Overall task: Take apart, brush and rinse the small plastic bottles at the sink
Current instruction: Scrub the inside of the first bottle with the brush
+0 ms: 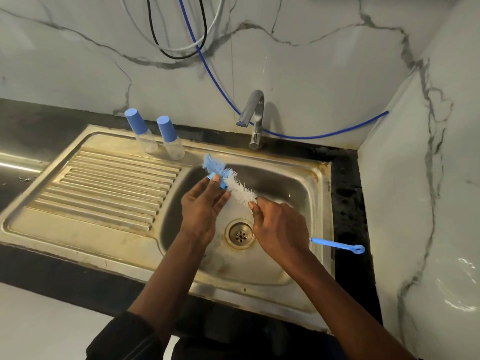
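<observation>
Over the sink (283, 258), a right hand (279, 229) curls its fingers round a bottle brush (240, 189). The left hand (204, 203) pinches a small blue part (217, 181) against the bristles. Two blue-capped bottles (142, 133) (170, 139) stand on the far rim, left of the tap (255, 118).

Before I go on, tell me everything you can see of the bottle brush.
The long bottle brush has white bristles, a blue tufted tip and a thin blue plastic handle ending in an eyelet. It slants over the steel sink basin, tip up-left, handle down-right. The right hand grips it just below the bristles; the left hand holds a small blue plastic piece against them.
</observation>
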